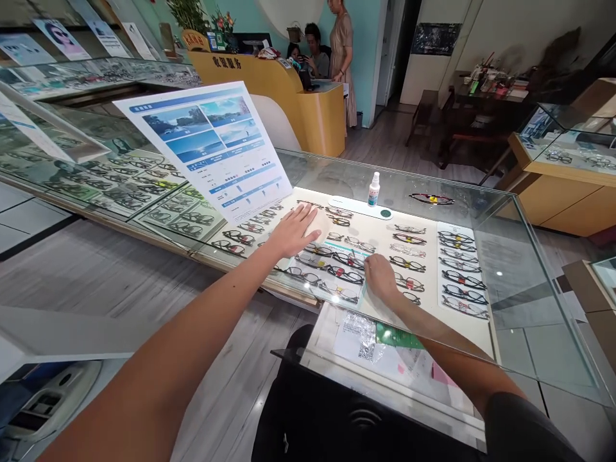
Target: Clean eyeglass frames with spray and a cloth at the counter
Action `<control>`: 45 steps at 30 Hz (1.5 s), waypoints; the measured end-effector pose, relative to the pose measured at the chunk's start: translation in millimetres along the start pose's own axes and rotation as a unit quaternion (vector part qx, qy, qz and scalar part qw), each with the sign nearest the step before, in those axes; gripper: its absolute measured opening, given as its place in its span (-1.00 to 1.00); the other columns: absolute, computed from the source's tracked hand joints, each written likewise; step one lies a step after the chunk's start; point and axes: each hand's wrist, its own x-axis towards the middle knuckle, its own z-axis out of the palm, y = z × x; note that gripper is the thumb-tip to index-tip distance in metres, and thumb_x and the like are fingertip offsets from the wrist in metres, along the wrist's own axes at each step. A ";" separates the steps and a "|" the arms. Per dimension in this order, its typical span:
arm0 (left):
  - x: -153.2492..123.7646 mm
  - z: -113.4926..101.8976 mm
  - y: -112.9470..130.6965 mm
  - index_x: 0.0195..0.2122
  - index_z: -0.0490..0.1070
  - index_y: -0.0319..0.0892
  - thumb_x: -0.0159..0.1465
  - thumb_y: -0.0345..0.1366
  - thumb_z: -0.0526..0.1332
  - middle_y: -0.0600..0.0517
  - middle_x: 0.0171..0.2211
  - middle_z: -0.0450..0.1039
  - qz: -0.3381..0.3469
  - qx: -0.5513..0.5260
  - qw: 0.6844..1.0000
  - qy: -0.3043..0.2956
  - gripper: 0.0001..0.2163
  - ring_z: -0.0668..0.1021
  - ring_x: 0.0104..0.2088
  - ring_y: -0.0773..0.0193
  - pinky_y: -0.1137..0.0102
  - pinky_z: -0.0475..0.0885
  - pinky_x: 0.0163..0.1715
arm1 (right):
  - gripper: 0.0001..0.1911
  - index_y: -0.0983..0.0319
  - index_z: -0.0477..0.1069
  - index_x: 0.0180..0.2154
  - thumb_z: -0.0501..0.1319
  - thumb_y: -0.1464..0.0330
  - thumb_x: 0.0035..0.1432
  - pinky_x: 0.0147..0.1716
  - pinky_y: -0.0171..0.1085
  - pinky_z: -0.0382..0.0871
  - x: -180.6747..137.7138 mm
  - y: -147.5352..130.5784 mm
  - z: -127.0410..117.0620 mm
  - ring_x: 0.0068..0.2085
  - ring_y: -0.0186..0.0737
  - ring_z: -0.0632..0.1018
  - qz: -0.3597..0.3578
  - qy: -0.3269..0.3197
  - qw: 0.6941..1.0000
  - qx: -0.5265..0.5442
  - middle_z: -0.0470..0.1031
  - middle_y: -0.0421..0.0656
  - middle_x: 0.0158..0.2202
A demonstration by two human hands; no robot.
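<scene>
My left hand [294,232] lies flat on the glass top of a display counter [332,176], fingers spread and nothing in them. To its right, my right hand [380,276] is curled into a fist against the same glass. Its fingertips are hidden, so what they may hold cannot be seen. Under both hands, rows of eyeglasses [339,273] show inside the case. A small white spray bottle [373,190] stands upright beyond my hands, near the far edge. Farther right is a dark-framed pair of glasses [432,199] with a yellow tag.
A large printed chart [226,170] stands tilted left of my hands. More eyeglasses [462,276] line the case's right side. An open drawer [385,346] with papers sits below the counter front. Several people [341,58] are by the yellow reception desk [269,83].
</scene>
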 end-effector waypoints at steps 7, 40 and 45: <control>-1.6 -4.1 3.3 0.67 -0.09 -0.21 0.56 0.17 -0.20 -0.08 0.68 -0.24 -0.013 0.001 1.000 -0.011 -0.21 -0.10 0.68 0.01 0.07 -0.13 0.63 | -0.62 0.36 0.55 0.01 -0.04 0.43 0.56 0.14 -0.08 0.22 79.6 36.6 1.1 0.03 0.08 0.48 0.048 0.016 0.998 -0.034 0.62 0.16 -0.03; 3.2 -2.4 3.9 0.65 0.00 -0.23 0.56 0.12 -0.15 -0.11 0.67 -0.15 -0.017 0.026 0.999 0.008 -0.24 -0.02 0.67 -0.02 0.03 -0.05 0.62 | -0.65 0.30 0.57 0.12 0.08 0.42 0.49 0.30 0.05 0.33 -40.6 -80.0 -52.1 0.24 0.12 0.49 -0.073 -0.195 0.978 -0.007 0.58 0.10 0.19; 4.1 -2.5 3.9 0.65 -0.02 -0.21 0.55 0.14 -0.16 -0.09 0.68 -0.16 -0.021 0.023 0.999 0.009 -0.23 -0.03 0.67 -0.03 0.03 -0.05 0.62 | -0.67 0.15 0.61 0.02 0.10 0.45 0.46 -0.12 -0.26 0.48 -120.7 -83.4 -112.7 -0.05 -0.17 0.66 -0.070 -0.323 0.942 0.062 0.71 -0.13 -0.03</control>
